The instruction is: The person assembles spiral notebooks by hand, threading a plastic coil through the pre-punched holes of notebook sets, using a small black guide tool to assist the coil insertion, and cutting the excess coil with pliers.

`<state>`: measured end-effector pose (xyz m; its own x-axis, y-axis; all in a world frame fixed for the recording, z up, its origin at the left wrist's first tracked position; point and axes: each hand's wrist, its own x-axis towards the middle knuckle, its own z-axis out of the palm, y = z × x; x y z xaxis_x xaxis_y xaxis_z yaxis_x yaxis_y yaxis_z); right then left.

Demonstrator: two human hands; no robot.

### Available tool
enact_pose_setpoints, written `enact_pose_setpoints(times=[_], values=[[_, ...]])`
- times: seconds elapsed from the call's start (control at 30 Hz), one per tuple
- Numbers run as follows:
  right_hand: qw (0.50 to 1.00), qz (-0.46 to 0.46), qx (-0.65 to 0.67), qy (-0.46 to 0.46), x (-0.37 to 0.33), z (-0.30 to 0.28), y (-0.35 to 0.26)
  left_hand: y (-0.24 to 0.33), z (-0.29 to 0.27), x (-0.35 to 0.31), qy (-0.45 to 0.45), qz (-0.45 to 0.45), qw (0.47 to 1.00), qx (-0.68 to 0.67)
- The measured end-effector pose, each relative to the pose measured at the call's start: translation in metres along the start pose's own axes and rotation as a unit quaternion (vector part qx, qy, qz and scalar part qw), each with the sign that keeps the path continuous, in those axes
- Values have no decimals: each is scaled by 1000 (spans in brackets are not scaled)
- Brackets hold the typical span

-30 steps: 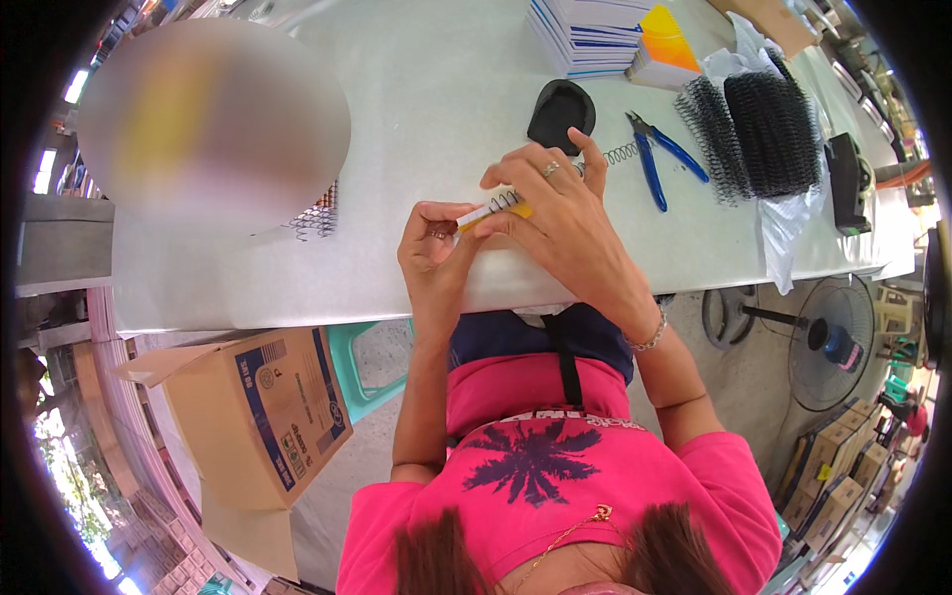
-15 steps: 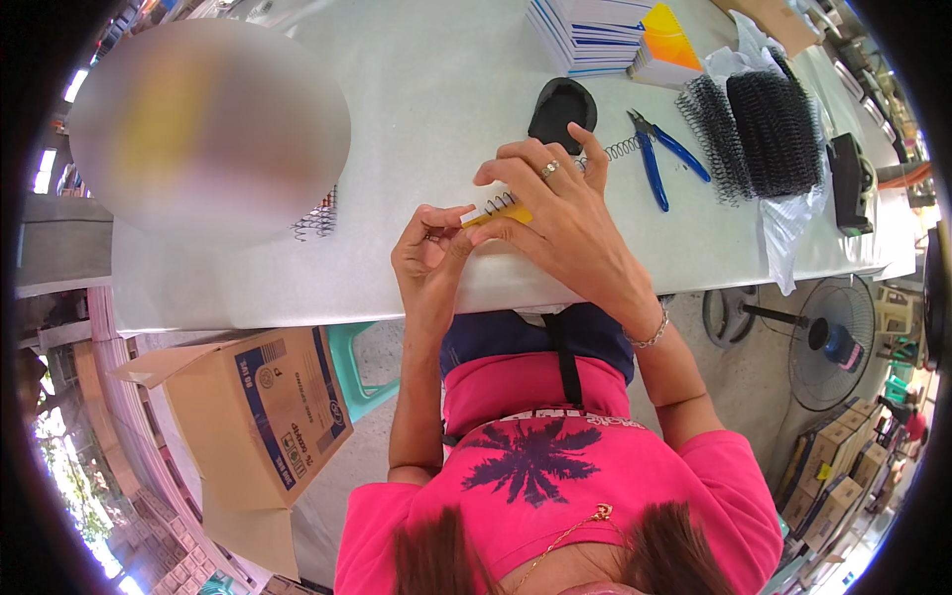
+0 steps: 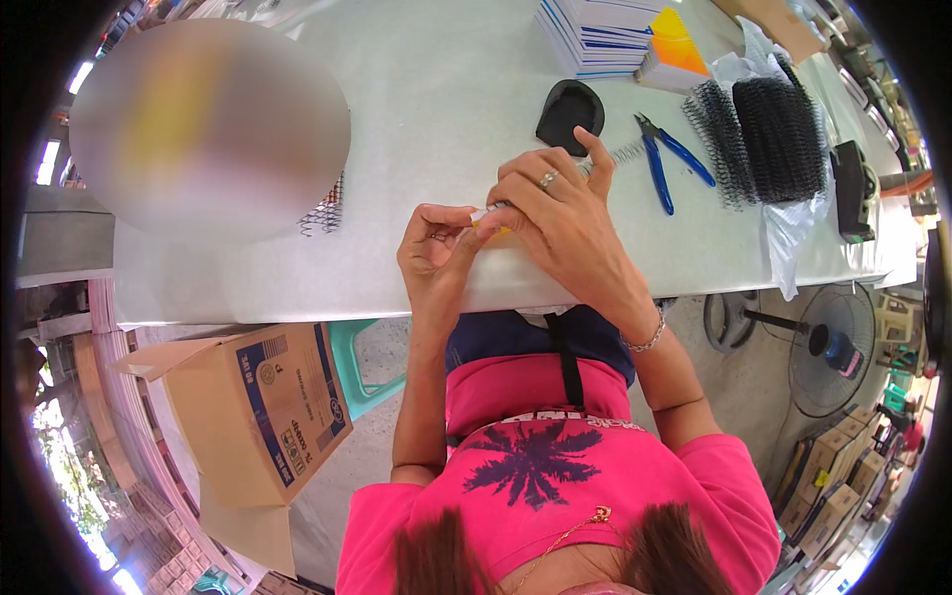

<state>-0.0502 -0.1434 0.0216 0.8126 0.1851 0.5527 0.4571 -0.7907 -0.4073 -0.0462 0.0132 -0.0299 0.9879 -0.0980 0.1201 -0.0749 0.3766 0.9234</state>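
Near the table's front edge, both hands grip a small yellow-and-white pad (image 3: 481, 214), mostly covered by fingers. My left hand (image 3: 434, 256) pinches its left end between thumb and fingertips. My right hand (image 3: 573, 220) closes over its right part, thumb and curled fingers on it, the little finger raised. A thin dark spiral binding coil (image 3: 627, 153) sticks out beyond the right hand toward blue-handled cutters (image 3: 655, 178), which lie with their handles spread. How far the coil runs through the pad is hidden. Behind the right hand sits a black shallow holder (image 3: 570, 111).
Stacked white pads (image 3: 600, 45) stand at the back, beside an orange-yellow pad (image 3: 676, 45). A heap of black coils (image 3: 778, 139) lies on plastic at right, next to a black device (image 3: 853, 193). A cardboard box (image 3: 258, 416) and a fan (image 3: 831, 347) flank the table's front.
My right fingers have curled down over the pad's edge, covering coil loops that showed there before. Both hands still hold the pad. The whole view has shifted slightly.
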Motion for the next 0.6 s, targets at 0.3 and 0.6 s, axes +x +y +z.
enact_pose_setpoints(times=[0.3,0.6], values=[[1000,-7,-10,-1,0,-3,-1,-6,-7,-2,-18,13,1000,16],[1000,-3,6,10,1,-3,-5,-4,-4,-2,-21,15,1000,2]])
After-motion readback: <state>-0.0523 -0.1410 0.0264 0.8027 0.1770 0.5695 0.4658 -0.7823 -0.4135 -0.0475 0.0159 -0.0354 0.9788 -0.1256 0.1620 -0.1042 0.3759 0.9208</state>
